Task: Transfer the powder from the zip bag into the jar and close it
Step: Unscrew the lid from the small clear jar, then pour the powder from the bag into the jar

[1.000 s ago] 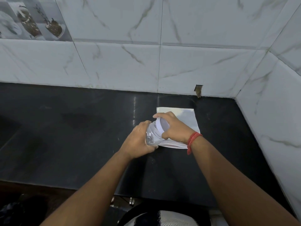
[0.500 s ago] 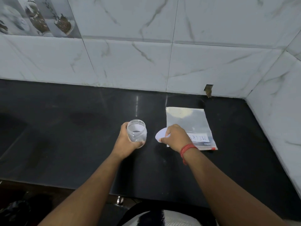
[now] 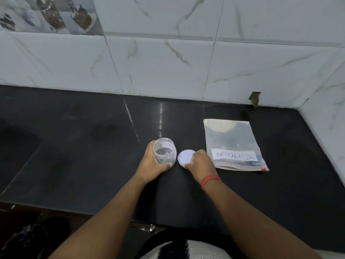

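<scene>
A small clear plastic jar (image 3: 165,150) stands upright and uncapped on the black counter, with my left hand (image 3: 152,161) wrapped around its left side. Just right of it lies a white round lid (image 3: 185,157), flat on or very near the counter, pinched at its right edge by my right hand (image 3: 200,163). Further right a clear zip bag (image 3: 233,143) labelled "MILK POWDER" lies flat and sealed, with its zip end toward me. The jar looks empty.
The black counter (image 3: 93,156) ends at a marble-tiled wall (image 3: 168,62) behind and a side wall (image 3: 326,113) on the right. Its front edge runs below my forearms. A small hole (image 3: 254,99) shows in the back tiles.
The lid has come off the jar. My left hand set the jar upright on the left, and my right hand carried the lid down beside it. The bag is now uncovered.
</scene>
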